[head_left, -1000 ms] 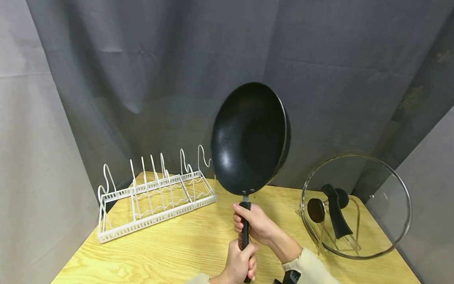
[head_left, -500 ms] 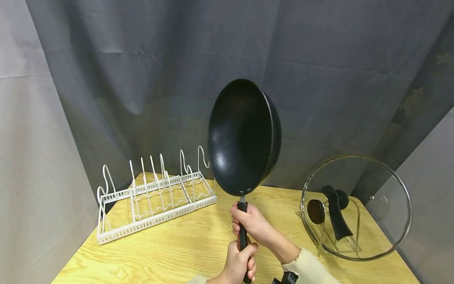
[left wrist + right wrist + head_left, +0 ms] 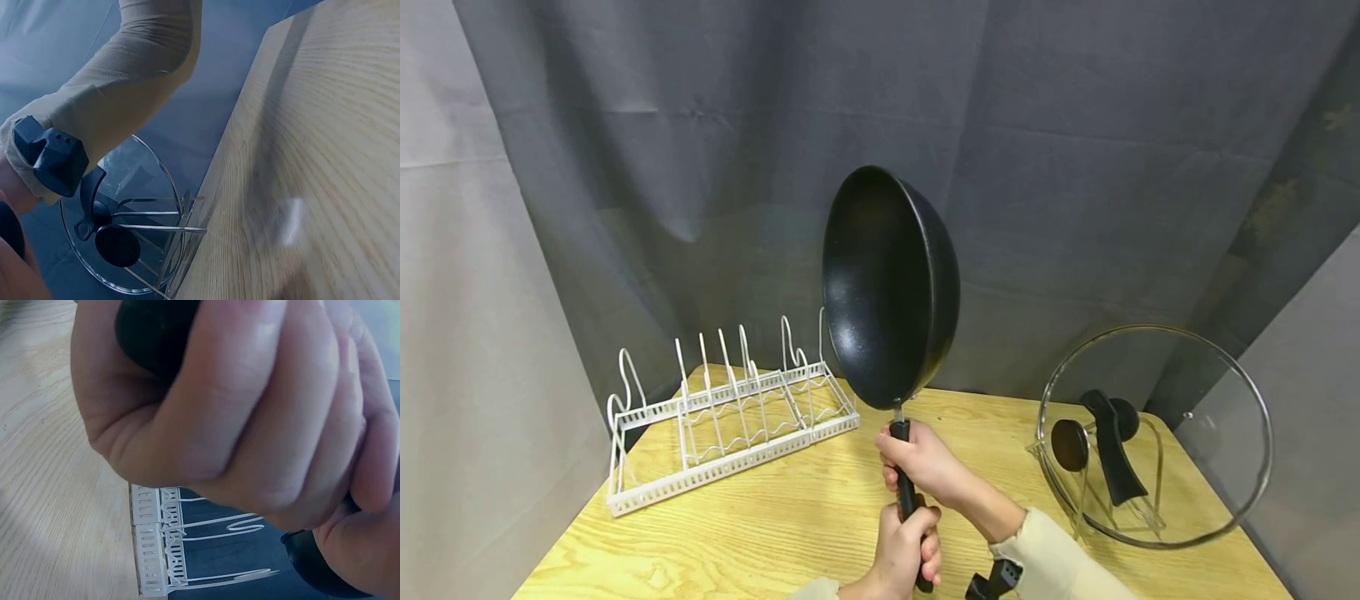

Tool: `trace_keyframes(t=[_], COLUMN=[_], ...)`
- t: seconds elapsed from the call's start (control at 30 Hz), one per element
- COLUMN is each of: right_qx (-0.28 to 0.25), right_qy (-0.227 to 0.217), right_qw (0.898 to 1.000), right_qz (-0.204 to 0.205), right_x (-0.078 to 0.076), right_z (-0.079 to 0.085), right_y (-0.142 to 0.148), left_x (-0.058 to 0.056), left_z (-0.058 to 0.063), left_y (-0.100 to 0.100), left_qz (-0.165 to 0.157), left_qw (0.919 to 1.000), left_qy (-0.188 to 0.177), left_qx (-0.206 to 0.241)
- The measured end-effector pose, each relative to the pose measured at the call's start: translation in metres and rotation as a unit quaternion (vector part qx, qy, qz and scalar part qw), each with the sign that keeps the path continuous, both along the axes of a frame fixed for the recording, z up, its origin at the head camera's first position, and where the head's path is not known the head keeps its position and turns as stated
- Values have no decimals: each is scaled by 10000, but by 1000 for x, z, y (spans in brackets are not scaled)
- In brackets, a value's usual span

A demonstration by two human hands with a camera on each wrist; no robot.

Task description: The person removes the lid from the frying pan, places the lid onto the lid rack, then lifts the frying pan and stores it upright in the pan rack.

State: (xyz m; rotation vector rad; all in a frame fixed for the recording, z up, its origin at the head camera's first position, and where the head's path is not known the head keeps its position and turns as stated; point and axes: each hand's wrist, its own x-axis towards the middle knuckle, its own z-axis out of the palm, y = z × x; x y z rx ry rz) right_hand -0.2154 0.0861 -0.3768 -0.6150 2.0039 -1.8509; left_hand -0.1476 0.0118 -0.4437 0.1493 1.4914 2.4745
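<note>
A black wok stands nearly upright in the air, its hollow side facing left and toward me. Its black handle points down. My right hand grips the handle's upper part, just under the bowl. Lower down, my left hand wraps the handle near its end, with the thumb lying across it. In the right wrist view my left hand is large in front, curled around the handle. Part of my right hand shows at that view's lower right edge.
A white wire rack with upright dividers sits on the wooden table at the left, close to the wok's left side. At the right, a glass lid with a black handle leans in a wire stand. Grey curtains surround the table.
The wok has moved left toward the rack, and its hollow side has turned further left, showing more of its outer side. Both hands keep their hold on the handle.
</note>
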Motion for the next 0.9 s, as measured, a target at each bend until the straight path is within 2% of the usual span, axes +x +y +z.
trace_keyframes(t=[0.2, 0.6, 0.9], right_qx=[70, 258, 530], right_qy=[-27, -76, 50], right_qw=[10000, 9996, 9986], right_qz=[38, 100, 46], right_x=[-3, -9, -11], right_z=[2, 2, 5], right_y=[-8, -18, -22], left_x=[0, -2, -3], left_z=[2, 2, 5], left_y=[-4, -12, -16], left_qz=[94, 36, 82], left_qw=[9999, 9997, 9994], left_qy=[87, -31, -108], left_qx=[73, 235, 324])
